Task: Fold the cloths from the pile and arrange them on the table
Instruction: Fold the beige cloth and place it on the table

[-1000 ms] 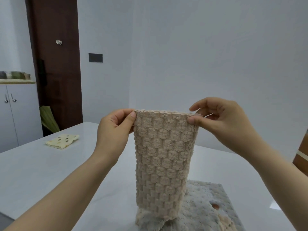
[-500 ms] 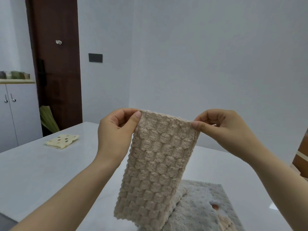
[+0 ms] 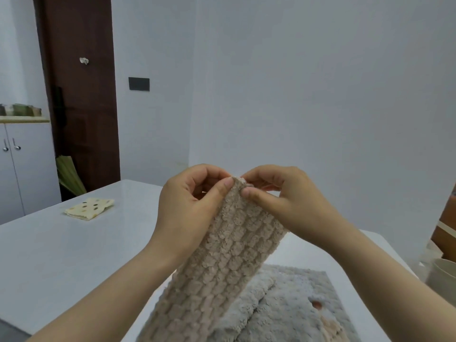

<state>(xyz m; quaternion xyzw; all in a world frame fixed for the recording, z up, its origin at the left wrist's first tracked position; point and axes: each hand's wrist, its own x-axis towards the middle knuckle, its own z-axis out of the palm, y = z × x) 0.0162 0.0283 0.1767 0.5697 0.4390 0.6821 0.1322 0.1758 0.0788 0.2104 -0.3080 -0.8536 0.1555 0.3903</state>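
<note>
We pinch the top edge of the beige cloth (image 3: 222, 267) with the left hand (image 3: 187, 208) and right hand (image 3: 286, 201), thumbs nearly touching. The cloth hangs tilted over the grey pile (image 3: 296, 307) on the table (image 3: 74, 255). A folded spotted cloth (image 3: 90, 206) lies well apart, far left.

Nubbly beige fleece cloth (image 3: 222, 262), fluffy grey pile (image 3: 291, 309), glossy white table (image 3: 74, 255)

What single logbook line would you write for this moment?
step: folding beige cloth | left hand: pinches top edge | right hand: pinches top edge | under it: grey cloth | aside: folded spotted cloth
</note>
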